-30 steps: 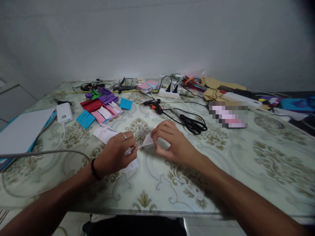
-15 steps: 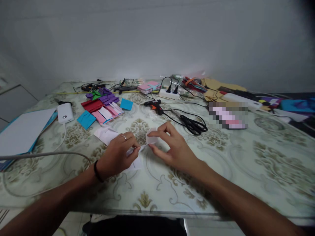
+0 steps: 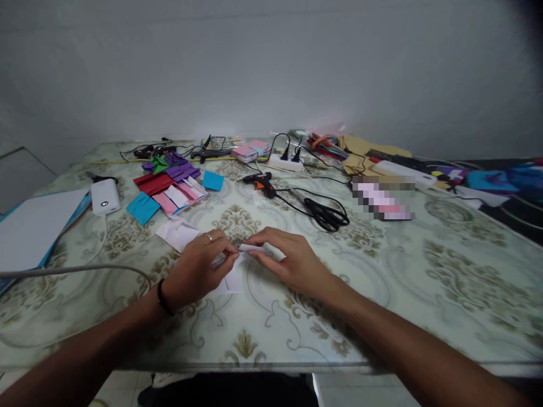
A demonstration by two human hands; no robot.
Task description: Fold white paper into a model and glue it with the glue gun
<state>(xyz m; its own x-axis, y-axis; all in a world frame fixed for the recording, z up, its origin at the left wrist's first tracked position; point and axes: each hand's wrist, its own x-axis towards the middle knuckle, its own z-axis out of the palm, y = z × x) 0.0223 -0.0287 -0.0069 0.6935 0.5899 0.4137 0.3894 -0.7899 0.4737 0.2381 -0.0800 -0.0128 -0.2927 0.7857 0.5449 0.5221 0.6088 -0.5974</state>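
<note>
And here are both hands together over the table (image 3: 373, 333), left of its middle and towards the front edge. The left hand (image 3: 201, 265) has thumb and forefinger pinched tight on one end of a small white paper (image 3: 253, 248); its other fingers curl in. The right hand (image 3: 294, 261) comes in from the other side, thumb and forefinger almost meeting on that same paper, a rounded gap behind the tips. The paper sits right between the two hands, folded up at the right.

Beneath the left fingers, a white sheet (image 3: 231, 282) lies partly covered; just beyond that hand, towards the back edge, there's a folded white piece (image 3: 175, 230). Farther back, blue, red, pink and purple papers (image 3: 155, 185) bunch towards the back left corner. The glue gun (image 3: 263, 184) lies beyond the right hand, and the power strip (image 3: 286, 163) is up near the back edge.
</note>
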